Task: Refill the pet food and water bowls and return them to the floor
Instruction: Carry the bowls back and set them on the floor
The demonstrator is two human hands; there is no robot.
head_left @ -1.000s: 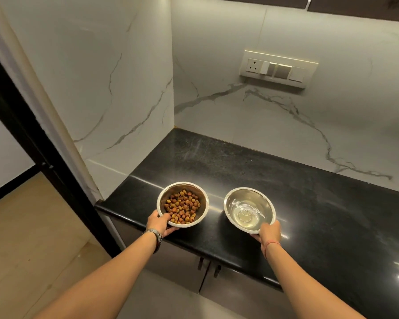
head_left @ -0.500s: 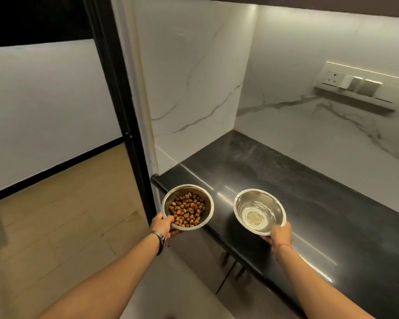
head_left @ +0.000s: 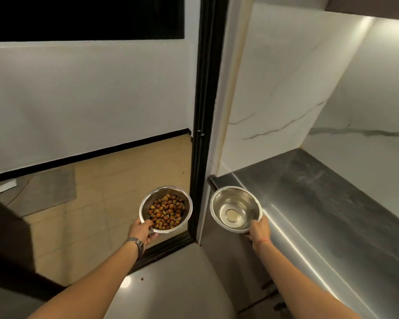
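My left hand [head_left: 141, 231] grips the near rim of a steel food bowl [head_left: 145, 203] filled with brown kibble [head_left: 166, 214]. It hangs in the air over the doorway floor, left of the black door frame. My right hand [head_left: 259, 230] holds a second steel bowl [head_left: 217, 203] by its near right rim; clear water sits in its bottom. This water bowl is off the counter, at the left end of the black countertop [head_left: 320, 203], above the cabinet front.
A black door frame [head_left: 202, 134] stands upright between the two bowls. Beyond it lies a tan tiled floor [head_left: 115, 180] with a grey mat [head_left: 46, 192]. White marble walls rise behind the counter. One kibble piece [head_left: 142, 278] lies on the grey floor below.
Both bowls have been lifted off the counter and carried left. The view has swung left toward the doorway, so the food bowl is now past the door frame.
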